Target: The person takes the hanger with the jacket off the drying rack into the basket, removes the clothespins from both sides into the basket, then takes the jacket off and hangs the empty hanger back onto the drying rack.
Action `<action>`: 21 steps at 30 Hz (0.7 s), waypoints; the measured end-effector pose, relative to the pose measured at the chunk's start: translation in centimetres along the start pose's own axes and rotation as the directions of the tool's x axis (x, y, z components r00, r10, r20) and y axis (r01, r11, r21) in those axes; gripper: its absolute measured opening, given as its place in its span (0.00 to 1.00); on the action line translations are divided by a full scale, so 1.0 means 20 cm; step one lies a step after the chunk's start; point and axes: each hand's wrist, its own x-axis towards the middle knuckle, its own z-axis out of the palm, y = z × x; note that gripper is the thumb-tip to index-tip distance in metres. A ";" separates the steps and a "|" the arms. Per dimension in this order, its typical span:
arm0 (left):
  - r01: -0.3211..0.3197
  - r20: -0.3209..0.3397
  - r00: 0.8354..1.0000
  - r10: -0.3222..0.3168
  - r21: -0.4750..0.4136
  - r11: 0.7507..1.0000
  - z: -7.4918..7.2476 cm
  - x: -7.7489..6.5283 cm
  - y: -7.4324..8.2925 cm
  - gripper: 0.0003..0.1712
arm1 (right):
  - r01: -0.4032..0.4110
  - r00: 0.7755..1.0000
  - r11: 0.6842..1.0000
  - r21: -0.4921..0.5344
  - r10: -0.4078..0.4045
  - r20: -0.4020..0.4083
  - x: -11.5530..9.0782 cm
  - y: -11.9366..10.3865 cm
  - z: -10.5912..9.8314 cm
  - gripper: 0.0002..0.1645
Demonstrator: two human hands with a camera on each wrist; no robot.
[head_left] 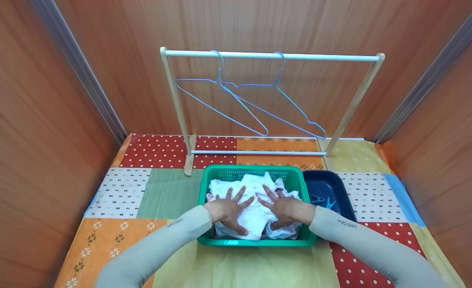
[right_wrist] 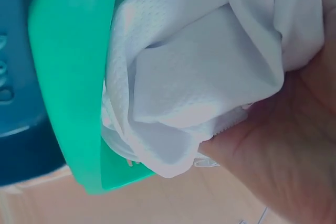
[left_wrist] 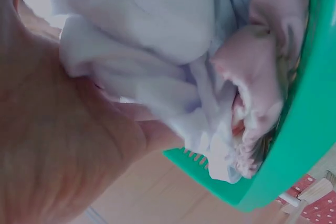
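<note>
A heap of white clothes (head_left: pixel 253 225) fills the green plastic basket (head_left: pixel 255 243) at the middle of the cloth-covered surface. My left hand (head_left: pixel 228 209) lies on the left part of the heap with its fingers spread. On the right part rests my right hand (head_left: pixel 287 208), its fingers spread too. In the left wrist view a pale pink garment (left_wrist: pixel 254 66) lies between the white fabric and the basket wall. The right wrist view shows white textured fabric (right_wrist: pixel 205 72) against my palm. Some fingertips are hidden in both wrist views.
Behind the basket stands a rack (head_left: pixel 327 57) with two wire hangers on its bar, a left hanger (head_left: pixel 228 117) and a right hanger (head_left: pixel 299 110). A dark blue tray (head_left: pixel 333 182) with clothespins (head_left: pixel 329 203) touches or nearly touches the basket's right side. Wooden panels (head_left: pixel 28 120) enclose the patchwork cloth (head_left: pixel 168 192).
</note>
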 end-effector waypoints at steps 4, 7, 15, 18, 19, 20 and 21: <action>0.025 -0.015 1.000 -0.024 0.061 0.998 0.03 0.03 0.03 0.61 | -0.009 1.000 0.998 -0.064 0.007 -0.024 0.02 -0.01 0.00 0.61; 0.054 -0.036 0.998 -0.050 0.113 0.992 0.05 0.05 0.05 0.62 | -0.023 0.999 0.992 -0.125 0.018 -0.040 0.04 0.00 0.00 0.60; 0.122 -0.078 0.991 -0.110 0.175 0.977 0.08 0.11 0.11 0.60 | 0.014 0.998 0.969 -0.245 -0.028 -0.057 0.08 0.04 0.00 0.54; 0.126 -0.092 0.989 -0.112 0.162 0.979 0.09 0.14 0.11 0.60 | 0.009 0.999 0.979 -0.203 -0.016 -0.033 0.10 0.06 0.00 0.52; 0.128 -0.094 0.989 -0.114 0.154 0.980 0.09 0.14 0.11 0.60 | 0.009 1.000 0.981 -0.195 -0.014 -0.025 0.11 0.06 -0.01 0.52; 0.131 -0.097 0.988 -0.117 0.147 0.980 0.09 0.15 0.11 0.61 | 0.010 1.000 0.981 -0.192 -0.013 -0.018 0.12 0.07 -0.01 0.51; 0.132 -0.098 0.988 -0.119 0.138 0.982 0.09 0.16 0.11 0.61 | 0.011 1.000 0.981 -0.192 -0.013 -0.012 0.13 0.07 -0.01 0.51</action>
